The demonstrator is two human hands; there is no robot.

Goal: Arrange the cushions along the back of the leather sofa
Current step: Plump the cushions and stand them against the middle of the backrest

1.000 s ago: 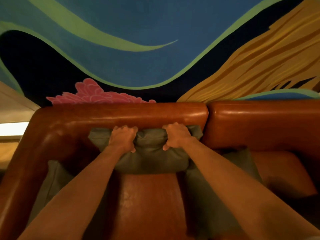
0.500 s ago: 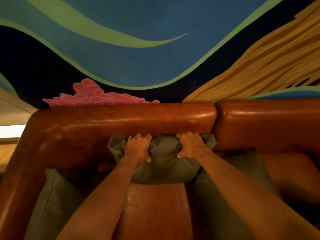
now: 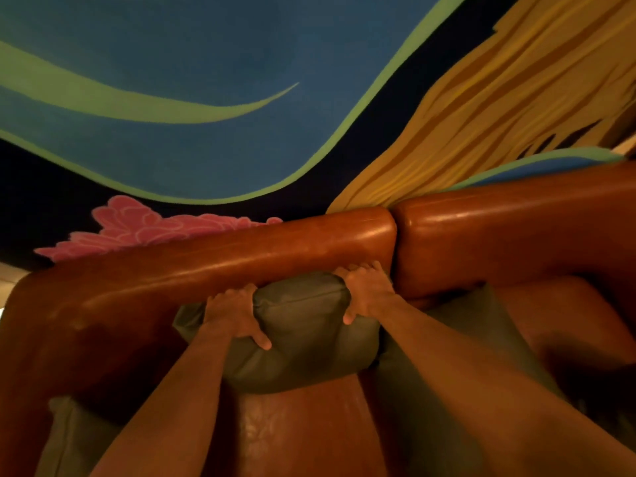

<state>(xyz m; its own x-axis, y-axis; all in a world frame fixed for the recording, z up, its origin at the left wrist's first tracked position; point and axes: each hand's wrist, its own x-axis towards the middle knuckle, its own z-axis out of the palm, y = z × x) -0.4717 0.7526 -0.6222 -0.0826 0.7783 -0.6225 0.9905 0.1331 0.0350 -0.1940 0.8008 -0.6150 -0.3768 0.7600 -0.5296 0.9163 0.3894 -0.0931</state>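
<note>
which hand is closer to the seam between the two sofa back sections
Right. The right hand grips the green cushion just beside the seam; the left hand grips it farther left.

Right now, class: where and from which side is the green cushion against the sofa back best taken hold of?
Take the green cushion by its top seamed edge near the two upper corners, coming from the front and above. It stands upright against the sofa back, so only that edge is free. The left hand and right hand each have that grip.
</note>
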